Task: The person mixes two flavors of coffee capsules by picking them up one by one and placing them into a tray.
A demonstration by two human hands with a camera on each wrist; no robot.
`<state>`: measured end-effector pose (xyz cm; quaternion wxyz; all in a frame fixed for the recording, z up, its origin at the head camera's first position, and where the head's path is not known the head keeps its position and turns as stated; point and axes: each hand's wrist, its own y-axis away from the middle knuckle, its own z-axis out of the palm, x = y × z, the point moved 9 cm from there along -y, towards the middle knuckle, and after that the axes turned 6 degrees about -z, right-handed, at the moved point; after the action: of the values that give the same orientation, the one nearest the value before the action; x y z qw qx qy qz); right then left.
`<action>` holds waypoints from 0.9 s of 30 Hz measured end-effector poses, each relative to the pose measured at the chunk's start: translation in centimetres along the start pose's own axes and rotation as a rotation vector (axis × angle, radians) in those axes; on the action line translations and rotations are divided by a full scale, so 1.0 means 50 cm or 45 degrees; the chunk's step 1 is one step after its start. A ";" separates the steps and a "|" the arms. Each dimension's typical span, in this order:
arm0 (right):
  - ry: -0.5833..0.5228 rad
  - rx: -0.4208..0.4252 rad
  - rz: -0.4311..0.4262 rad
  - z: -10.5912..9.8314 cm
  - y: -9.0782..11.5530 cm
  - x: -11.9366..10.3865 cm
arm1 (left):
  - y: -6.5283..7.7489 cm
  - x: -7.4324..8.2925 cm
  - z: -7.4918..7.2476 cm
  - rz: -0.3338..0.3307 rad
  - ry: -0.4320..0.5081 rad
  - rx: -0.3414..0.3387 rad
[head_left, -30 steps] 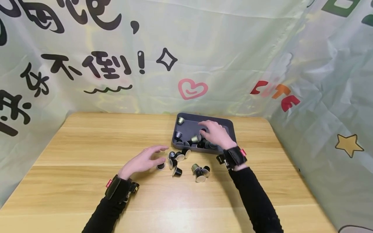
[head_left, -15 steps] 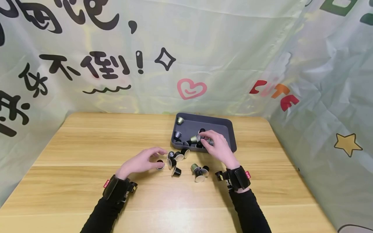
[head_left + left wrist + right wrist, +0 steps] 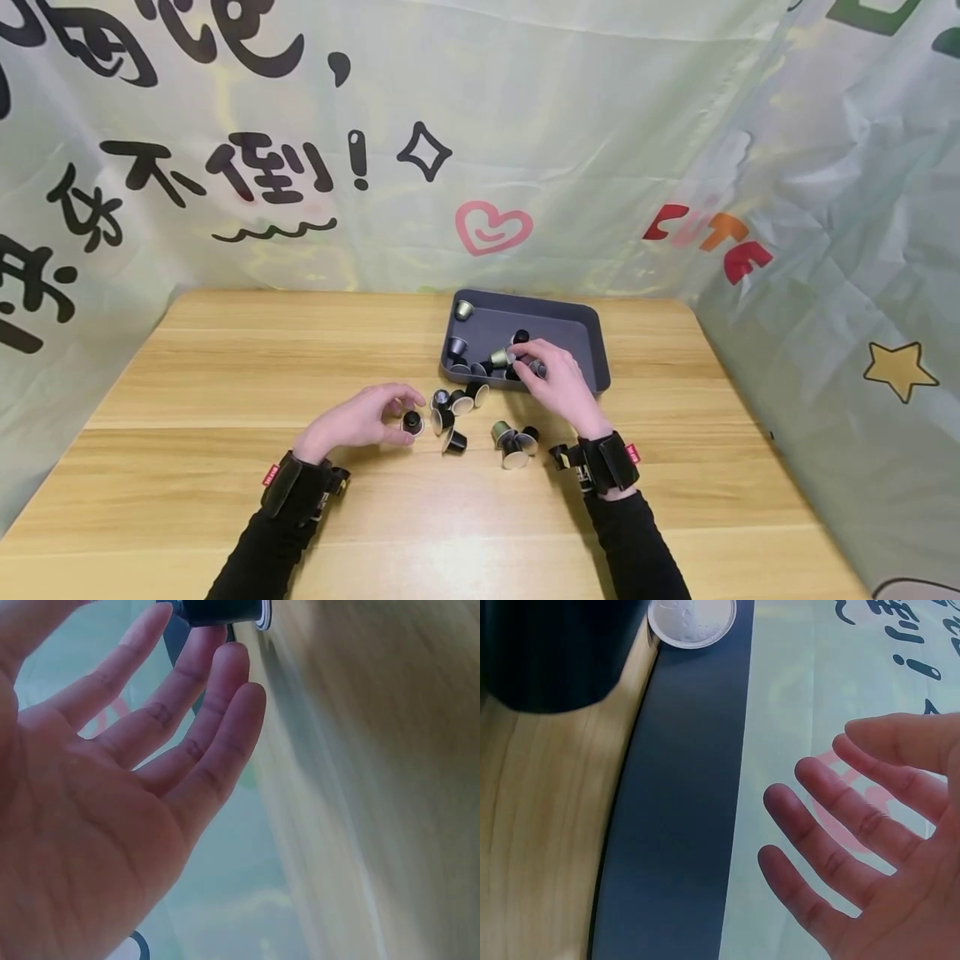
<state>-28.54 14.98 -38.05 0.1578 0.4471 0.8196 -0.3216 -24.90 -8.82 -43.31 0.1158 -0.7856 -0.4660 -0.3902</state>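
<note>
My left hand (image 3: 358, 418) is low over the table, thumb and index finger spread on either side of a black coffee capsule (image 3: 412, 422) that stands on its rim. In the left wrist view, the left hand (image 3: 142, 757) has loosely bent fingers, and a fingertip is right at the capsule (image 3: 221, 611). Over the near side of a dark grey tray (image 3: 558, 312), my right hand (image 3: 557, 379) hovers beside a pale green capsule (image 3: 500, 357). The right wrist view has the right hand (image 3: 877, 825) with relaxed fingers and nothing between them. It partly hides the capsules beneath.
Several black capsules (image 3: 453, 442) lie loose between my hands, in front of the tray. A small cluster with a green capsule (image 3: 502, 432) is further right. Inside the tray are a gold-green capsule (image 3: 464, 310) and a dark grey capsule (image 3: 457, 347). Printed cloth (image 3: 375, 250) hangs behind the table.
My right hand has drawn back from deeper in the tray toward its near side and the pale green capsule. The left hand has shifted slightly left, and the black capsule now stands upright.
</note>
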 end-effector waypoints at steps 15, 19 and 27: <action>-0.026 0.050 0.003 -0.006 0.005 0.002 | -0.005 -0.008 -0.003 -0.054 -0.073 0.067; -0.025 0.082 0.000 -0.011 0.004 0.000 | -0.007 -0.010 0.001 -0.051 -0.118 0.071; -0.046 0.123 -0.015 -0.016 0.004 -0.001 | -0.009 -0.012 0.006 -0.043 -0.144 0.076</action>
<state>-28.34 15.55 -37.53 0.1490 0.4435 0.8027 -0.3699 -25.26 -8.81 -44.04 0.1059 -0.7947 -0.4964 -0.3330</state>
